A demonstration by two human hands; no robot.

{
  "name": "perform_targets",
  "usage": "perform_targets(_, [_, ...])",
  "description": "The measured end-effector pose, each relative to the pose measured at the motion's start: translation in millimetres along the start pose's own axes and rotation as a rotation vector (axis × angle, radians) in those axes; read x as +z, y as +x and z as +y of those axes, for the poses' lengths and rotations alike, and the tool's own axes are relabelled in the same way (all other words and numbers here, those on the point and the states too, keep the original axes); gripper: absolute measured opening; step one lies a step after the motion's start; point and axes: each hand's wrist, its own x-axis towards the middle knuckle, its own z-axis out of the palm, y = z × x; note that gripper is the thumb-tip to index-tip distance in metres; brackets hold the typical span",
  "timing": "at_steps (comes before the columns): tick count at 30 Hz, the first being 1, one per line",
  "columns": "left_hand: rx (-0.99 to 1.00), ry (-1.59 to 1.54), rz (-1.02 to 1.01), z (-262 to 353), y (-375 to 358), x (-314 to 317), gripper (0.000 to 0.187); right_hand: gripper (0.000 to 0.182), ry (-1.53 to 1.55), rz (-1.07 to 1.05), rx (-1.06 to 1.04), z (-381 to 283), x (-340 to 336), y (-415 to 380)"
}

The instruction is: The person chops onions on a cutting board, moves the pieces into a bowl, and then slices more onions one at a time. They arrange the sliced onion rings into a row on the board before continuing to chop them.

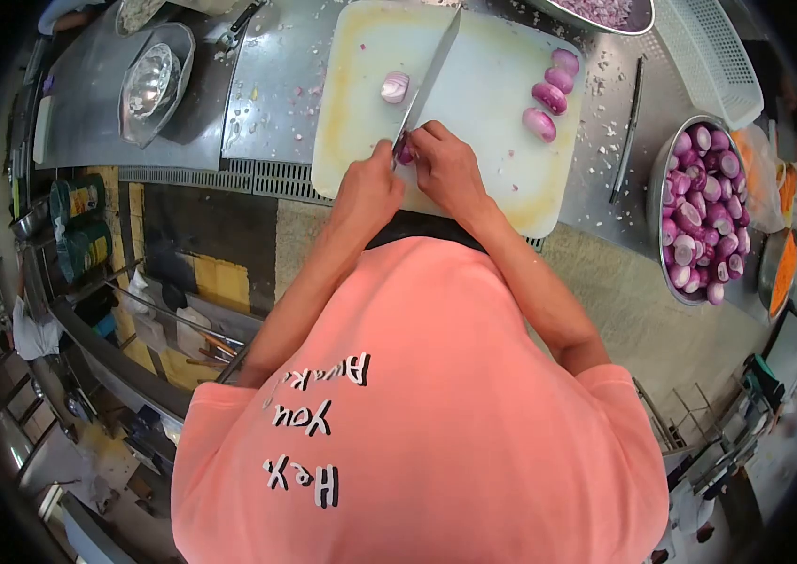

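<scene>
A large knife angles across the white cutting board, its blade pointing away from me. My left hand is closed at the near end of this knife, where the fingers mostly hide the handle. Just beside it, my right hand pinches a small purple onion against the heel of the blade. To the left of the blade lies a peeled, pale onion. Several purple onions sit in a row near the board's right edge.
A metal bowl full of peeled purple onions stands at right, beside a white plastic basket. Chopped onion fills another bowl at the top. A second knife lies right of the board; a metal bowl is at left.
</scene>
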Motion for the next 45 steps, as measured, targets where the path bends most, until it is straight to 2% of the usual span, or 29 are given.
perform_targets(4, [0.007, -0.071, -0.052, 12.2, 7.2, -20.2, 0.028, 0.016, -0.004, 0.008, -0.009, 1.1, -2.2, -2.5])
perform_targets(6, [-0.102, -0.026, -0.136, 27.5, -12.6, -38.9, 0.028, 0.016, 0.001, 0.025, -0.030, 1.9, -0.6, 0.1])
perform_targets(8, [-0.127, -0.043, -0.103, 15.4, -12.9, -17.1, 0.029, 0.016, 0.052, 0.057, -0.023, 2.0, -0.1, -4.0])
perform_targets(11, [-0.008, 0.017, -0.009, -0.6, 3.0, 4.6, 0.029, 0.016, 0.026, 0.056, -0.009, 5.1, 0.6, -6.5])
perform_targets(13, [-0.068, 0.049, -0.143, 19.6, 5.6, -18.9, 0.034, 0.015, 0.023, 0.049, -0.009, 2.2, -1.6, -7.4])
perform_targets(14, [-0.064, 0.052, -0.139, 22.7, -0.6, -23.8, 0.034, 0.014, 0.022, 0.048, -0.010, 1.3, -2.1, -5.6])
perform_targets(17, [-0.107, -0.015, -0.138, 22.9, -14.7, -22.0, 0.033, 0.014, 0.027, 0.058, 0.002, 1.5, -1.3, -7.4])
perform_targets(19, [-0.032, -0.038, -0.052, 13.2, -4.4, 2.5, 0.021, 0.014, 0.041, 0.062, 0.010, 6.0, 1.1, -10.7])
perform_targets(23, [-0.018, -0.020, -0.087, 25.5, -0.7, -14.2, 0.020, 0.015, 0.036, 0.093, -0.032, 6.7, 0.0, -9.9])
perform_targets(25, [-0.095, 0.016, -0.140, 29.4, -13.3, -23.6, 0.034, 0.015, 0.028, 0.094, -0.028, 7.1, 0.8, -8.8])
perform_targets(26, [-0.094, 0.020, -0.144, 21.8, -11.5, -14.8, 0.034, 0.015, 0.016, 0.087, -0.016, 7.2, 1.7, -10.8])
perform_targets(28, [0.028, 0.019, 0.000, 4.6, -4.9, 10.7, 0.028, 0.015, 0.003, 0.088, -0.016, 9.5, 2.5, -12.8])
perform_targets(32, [0.077, -0.061, -0.011, 11.2, 5.5, -6.4, 0.025, 0.015, 0.013, 0.085, -0.015, 10.6, -3.4, -11.8])
perform_targets(34, [-0.082, -0.076, -0.075, 25.7, -5.7, -34.6, 0.027, 0.014, 0.027, 0.098, 0.034, 11.1, -1.2, -7.7])
perform_targets(35, [-0.021, -0.115, 0.019, 14.3, -9.5, -34.8, 0.026, 0.015, 0.039, 0.109, 0.094, 11.0, -0.3, -8.4])
perform_targets(36, [-0.015, -0.113, 0.006, 9.6, -9.8, -40.4, 0.026, 0.015, 0.036, 0.116, 0.106, 6.3, 0.5, -7.5])
perform_targets(38, [-0.115, -0.144, 0.051, 1.5, -7.6, -49.6, 0.027, 0.022, -0.103, 0.130, 0.073, -10.4, 6.6, 0.9])
perform_targets(39, [-0.103, -0.148, 0.040, -4.1, -3.6, -51.2, 0.027, 0.023, -0.101, 0.070, 0.074, -16.4, 11.4, 0.0])
perform_targets(41, [-0.259, -0.158, 0.061, -19.6, 6.7, -47.6, 0.021, 0.019, -0.136, -0.060, 0.014, -22.1, 19.2, -3.7])
perform_targets(42, [-0.247, -0.164, 0.054, -29.9, 8.3, -43.8, 0.021, 0.019, -0.155, -0.104, -0.010, -22.2, 22.1, -8.0])
perform_targets(45, [-0.261, -0.177, 0.077, -46.3, 9.9, -35.8, 0.017, 0.021, -0.160, -0.040, 0.030, -8.2, 0.7, -27.3])
